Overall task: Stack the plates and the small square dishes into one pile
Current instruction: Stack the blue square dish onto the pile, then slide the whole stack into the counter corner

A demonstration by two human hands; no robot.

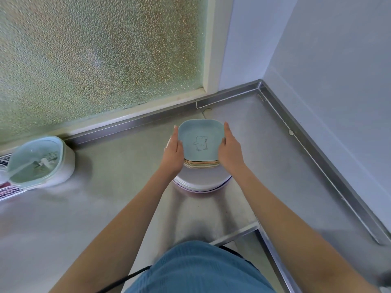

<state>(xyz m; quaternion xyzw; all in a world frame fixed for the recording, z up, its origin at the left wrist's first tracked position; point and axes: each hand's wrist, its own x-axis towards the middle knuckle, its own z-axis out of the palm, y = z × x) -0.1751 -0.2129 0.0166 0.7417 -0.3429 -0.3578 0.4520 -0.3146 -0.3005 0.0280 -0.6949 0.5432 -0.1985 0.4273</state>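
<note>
The dishes [201, 142] are flanked by both hands, set atop the plates [201, 179] mid-counter [105, 208]. Left hand [174, 154] and right hand [229, 153] are pressed flat-fingered against the sides; fingertips seem hidden behind. Open steel is seen all around.

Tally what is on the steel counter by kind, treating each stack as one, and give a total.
Stack of small square dishes, blue one on top, left hand and right hand on its sides: 1
Stack of round plates beneath it: 1
Lidded container at the left: 1
Total: 3
</note>
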